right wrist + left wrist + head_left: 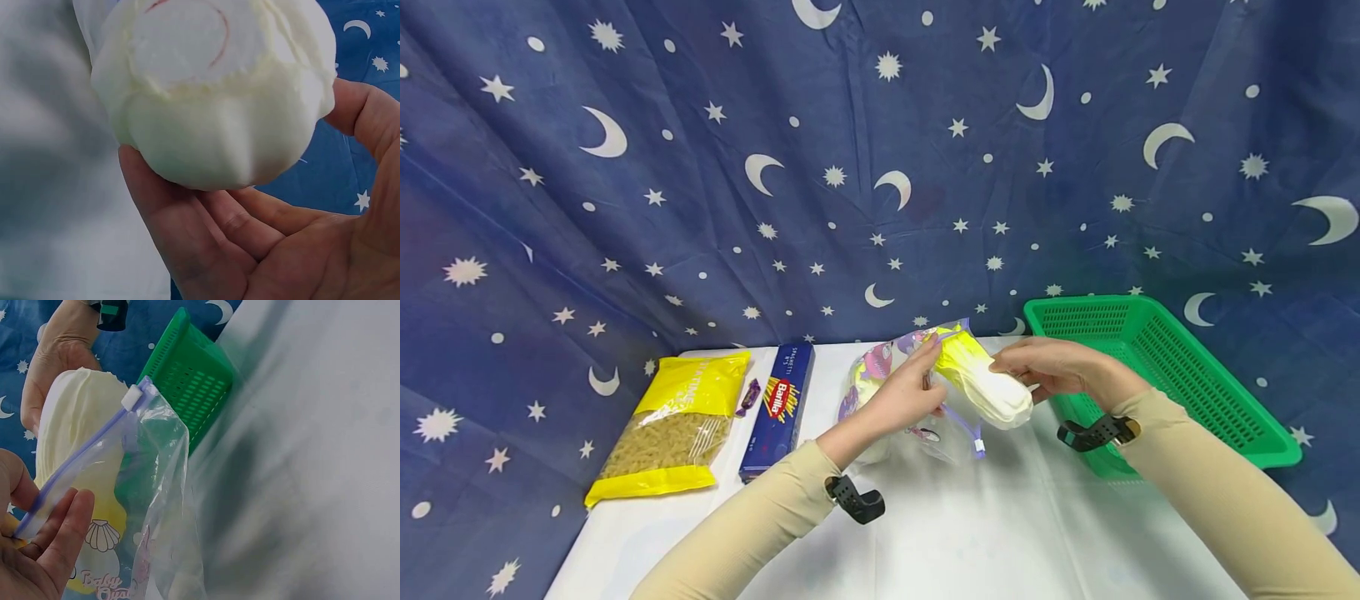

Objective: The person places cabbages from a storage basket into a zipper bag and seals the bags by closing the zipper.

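Note:
A napa cabbage (988, 385), white at the base and yellow at the leaves, is tilted with its leafy end inside the mouth of a clear slider zip bag (164, 434). My right hand (1060, 367) grips the cabbage near its white base, fingers and thumb around it in the right wrist view. With my left hand (906, 396) I pinch the bag's purple zip edge beside the cabbage. The white slider (132, 398) sits at one end of that edge. Inside the bag, to the left, is another pale yellowish item, partly hidden by prints and my hand.
A green perforated basket (1195, 379) stands at the right. To the left lie a yellow pasta bag (677, 425), a small purple wrapped candy (748, 397) and a blue spaghetti box (780, 408). A dark blue curtain (850, 167) hangs behind the white table (970, 533).

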`<state>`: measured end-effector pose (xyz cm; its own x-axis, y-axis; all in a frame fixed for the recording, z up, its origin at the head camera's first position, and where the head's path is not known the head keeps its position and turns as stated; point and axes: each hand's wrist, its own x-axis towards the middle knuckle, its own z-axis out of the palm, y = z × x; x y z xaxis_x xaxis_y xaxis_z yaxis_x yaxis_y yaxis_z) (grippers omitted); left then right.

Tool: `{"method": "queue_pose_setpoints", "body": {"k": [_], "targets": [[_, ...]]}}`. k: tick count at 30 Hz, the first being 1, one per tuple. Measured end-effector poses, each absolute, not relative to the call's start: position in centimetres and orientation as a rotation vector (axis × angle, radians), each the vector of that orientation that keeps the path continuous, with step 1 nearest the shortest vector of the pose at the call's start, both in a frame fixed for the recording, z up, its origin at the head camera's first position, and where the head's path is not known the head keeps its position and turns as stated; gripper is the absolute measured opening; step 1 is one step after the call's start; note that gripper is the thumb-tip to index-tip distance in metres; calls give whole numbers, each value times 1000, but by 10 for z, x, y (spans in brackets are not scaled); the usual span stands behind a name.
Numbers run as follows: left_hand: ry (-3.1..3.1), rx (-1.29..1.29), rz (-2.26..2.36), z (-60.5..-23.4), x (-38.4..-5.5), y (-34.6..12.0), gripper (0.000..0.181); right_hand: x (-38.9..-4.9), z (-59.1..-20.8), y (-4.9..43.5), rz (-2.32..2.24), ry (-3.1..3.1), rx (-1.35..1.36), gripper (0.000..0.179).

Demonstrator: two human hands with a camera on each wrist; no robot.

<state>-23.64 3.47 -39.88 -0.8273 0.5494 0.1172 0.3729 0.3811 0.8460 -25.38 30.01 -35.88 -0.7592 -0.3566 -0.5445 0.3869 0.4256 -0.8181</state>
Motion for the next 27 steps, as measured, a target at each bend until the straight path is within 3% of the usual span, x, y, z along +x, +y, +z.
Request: {"method": "queue_pose_setpoints", "body": {"k": [10,20,27], "targets": [[2454,801,1436,-402,-233,37,76,-257,-369,299,-1486,1933,49,35],[2462,769,1426,-408,-231,40,81,-258,-379,288,-1609,1876,135,41],[2454,759,1428,-410,-230,40,81,-260,-384,281,-1668,1864,107,36]]}}
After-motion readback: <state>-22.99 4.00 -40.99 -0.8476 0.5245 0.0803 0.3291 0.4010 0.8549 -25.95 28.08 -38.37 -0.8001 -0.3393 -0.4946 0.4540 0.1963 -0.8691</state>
